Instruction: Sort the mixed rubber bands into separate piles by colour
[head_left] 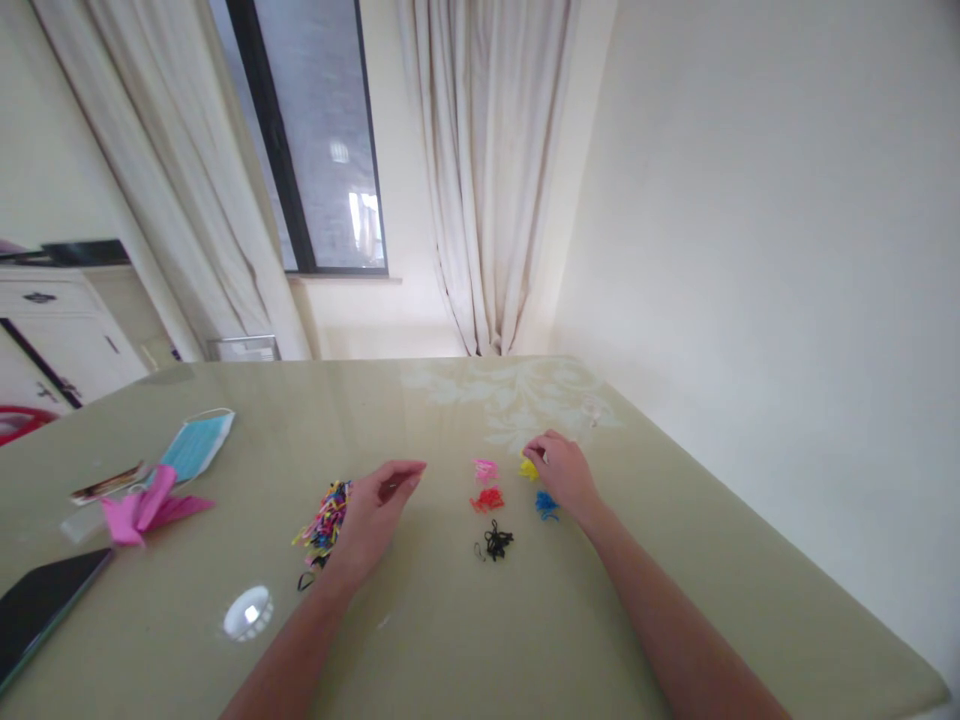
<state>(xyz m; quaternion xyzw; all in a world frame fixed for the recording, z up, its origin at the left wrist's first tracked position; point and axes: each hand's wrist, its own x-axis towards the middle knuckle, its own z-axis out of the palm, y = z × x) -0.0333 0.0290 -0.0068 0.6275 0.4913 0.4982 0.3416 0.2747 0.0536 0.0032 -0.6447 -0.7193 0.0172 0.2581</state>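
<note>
The glossy olive-green table [352, 415] is open along its far middle; nearer, the bare left hand [375, 515] partly blocks the gap between the multicoloured band heap [327, 518] and the loose black band pile [497, 542].

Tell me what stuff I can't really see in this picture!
All in the head view:
- Mixed-colour pile: its right side is hidden behind the left hand.
- Left fingertips: too small and blurred to tell whether they pinch anything.
- Yellow pile: partly covered by the right hand, so its full size is unclear.
- Dark flat object: cut off by the left edge.
- Red thing: also cut off there.
</note>
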